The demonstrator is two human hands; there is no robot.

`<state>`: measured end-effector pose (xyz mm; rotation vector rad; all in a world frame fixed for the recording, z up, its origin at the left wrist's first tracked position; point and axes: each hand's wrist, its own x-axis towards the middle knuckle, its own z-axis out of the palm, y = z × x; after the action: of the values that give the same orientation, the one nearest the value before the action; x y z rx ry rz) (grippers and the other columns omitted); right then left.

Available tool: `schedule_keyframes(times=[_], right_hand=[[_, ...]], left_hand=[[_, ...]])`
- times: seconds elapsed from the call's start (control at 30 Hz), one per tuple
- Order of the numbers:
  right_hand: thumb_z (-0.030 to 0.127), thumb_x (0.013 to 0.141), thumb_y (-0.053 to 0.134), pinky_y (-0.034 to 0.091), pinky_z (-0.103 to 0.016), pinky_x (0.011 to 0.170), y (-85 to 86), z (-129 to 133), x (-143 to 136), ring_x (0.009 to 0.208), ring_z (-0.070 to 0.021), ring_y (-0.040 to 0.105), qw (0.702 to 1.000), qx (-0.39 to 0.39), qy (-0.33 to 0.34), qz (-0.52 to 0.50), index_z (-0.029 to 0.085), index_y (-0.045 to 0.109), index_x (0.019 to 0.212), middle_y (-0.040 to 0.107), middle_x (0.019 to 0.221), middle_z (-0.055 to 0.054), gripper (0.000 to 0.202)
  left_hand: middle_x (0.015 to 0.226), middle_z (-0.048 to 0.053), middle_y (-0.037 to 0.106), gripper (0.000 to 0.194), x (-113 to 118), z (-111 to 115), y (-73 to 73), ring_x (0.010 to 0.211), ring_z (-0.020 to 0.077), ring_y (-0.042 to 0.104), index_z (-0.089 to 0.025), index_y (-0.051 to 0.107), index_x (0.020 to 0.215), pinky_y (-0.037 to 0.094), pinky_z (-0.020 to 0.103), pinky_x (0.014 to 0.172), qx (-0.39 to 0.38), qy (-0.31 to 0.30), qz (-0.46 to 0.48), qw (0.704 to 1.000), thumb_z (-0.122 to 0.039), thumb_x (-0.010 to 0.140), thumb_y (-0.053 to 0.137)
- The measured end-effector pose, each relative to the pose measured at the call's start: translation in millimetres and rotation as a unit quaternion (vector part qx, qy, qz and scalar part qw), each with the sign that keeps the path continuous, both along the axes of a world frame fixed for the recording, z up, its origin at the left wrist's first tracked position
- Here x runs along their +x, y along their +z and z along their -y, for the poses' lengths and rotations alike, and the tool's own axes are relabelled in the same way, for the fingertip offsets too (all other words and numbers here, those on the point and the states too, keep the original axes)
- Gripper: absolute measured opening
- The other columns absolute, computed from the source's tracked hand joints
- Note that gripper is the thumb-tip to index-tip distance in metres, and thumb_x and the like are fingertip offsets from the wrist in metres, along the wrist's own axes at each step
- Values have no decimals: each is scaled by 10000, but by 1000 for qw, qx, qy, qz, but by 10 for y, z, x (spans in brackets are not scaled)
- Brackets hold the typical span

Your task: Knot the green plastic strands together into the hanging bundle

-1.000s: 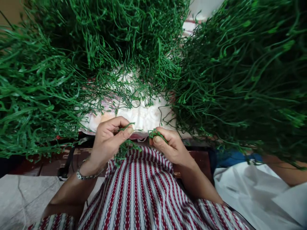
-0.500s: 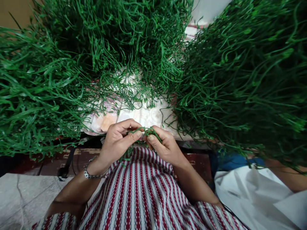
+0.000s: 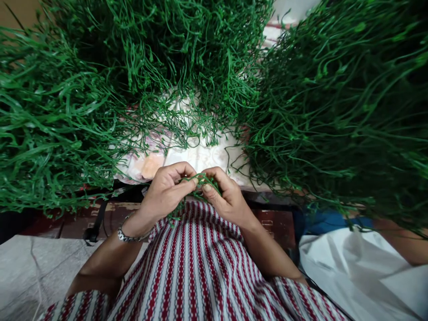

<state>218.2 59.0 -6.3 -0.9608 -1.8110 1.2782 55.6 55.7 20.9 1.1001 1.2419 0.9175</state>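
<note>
My left hand (image 3: 167, 189) pinches thin green stems (image 3: 202, 179) between thumb and fingers, just above my striped clothing. Right beside it, my right hand (image 3: 225, 196) has its fingers curled round the same green stems, thumb on the near side. The two hands almost touch at their fingertips. Some green strands hang below my left hand. How the stems are joined between the fingertips is too small to tell.
Tall heaps of green stems stand at the left (image 3: 50, 125), the back (image 3: 160, 44) and the right (image 3: 334, 125). Loose strands lie on a pale patterned cloth (image 3: 214, 156). A white sheet (image 3: 347, 267) is at the lower right.
My right hand has turned slightly and its fingertips have come closer to my left hand. Both hands still hold the green stems. The view has shifted a little.
</note>
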Motion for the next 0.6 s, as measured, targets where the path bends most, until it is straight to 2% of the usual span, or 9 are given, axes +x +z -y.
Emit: schedule_keyframes(times=[0.07, 0.13, 0.23, 0.33, 0.47, 0.6], right_hand=[[277, 906, 437, 422, -204, 684, 8, 18, -15, 757, -104, 527, 1000, 19, -11, 10, 175, 443, 1110, 559, 892, -28, 228], [272, 909, 429, 428, -207, 683, 15, 32, -29, 767, -109, 534, 999, 28, -18, 23, 170, 432, 1122, 560, 895, -34, 237], [259, 904, 439, 404, -193, 629, 18, 43, -41, 690, -94, 510, 997, 49, -31, 44, 167, 452, 1034, 538, 796, -6, 161], [250, 895, 458, 345, -179, 562, 5, 43, -46, 586, -68, 429, 996, 65, -33, 58, 171, 450, 887, 458, 676, 35, 80], [260, 896, 452, 269, -185, 513, -25, 36, -41, 525, -55, 325, 996, 54, -11, 72, 182, 352, 698, 335, 592, 59, 235], [258, 902, 440, 246, -182, 498, -13, 15, 5, 507, -48, 311, 997, 42, 26, 55, 180, 339, 671, 316, 575, 62, 264]], left_hand=[[645, -27, 550, 36, 11, -1, -12, 605, 75, 475, -149, 610, 710, 376, 166, 574, 16, -2, -4, 1000, -152, 731, 581], [682, -18, 590, 40, 28, 8, -25, 637, 79, 505, -153, 632, 732, 390, 163, 598, 19, 4, -1, 1000, -151, 727, 593], [651, -23, 588, 45, 45, 34, -48, 584, 67, 484, -155, 648, 737, 369, 159, 555, -3, 8, 33, 999, -184, 730, 614], [576, -36, 531, 105, 49, 53, -77, 517, 59, 423, -146, 630, 682, 332, 166, 503, -19, 25, 73, 997, -242, 713, 657], [584, -34, 520, 158, 36, 69, -119, 539, 67, 422, -140, 592, 643, 322, 172, 505, -4, 50, 73, 996, -253, 690, 692], [622, -32, 495, 130, -12, 79, -113, 588, 75, 418, -151, 562, 693, 327, 182, 548, 37, 9, 13, 999, -241, 771, 613]])
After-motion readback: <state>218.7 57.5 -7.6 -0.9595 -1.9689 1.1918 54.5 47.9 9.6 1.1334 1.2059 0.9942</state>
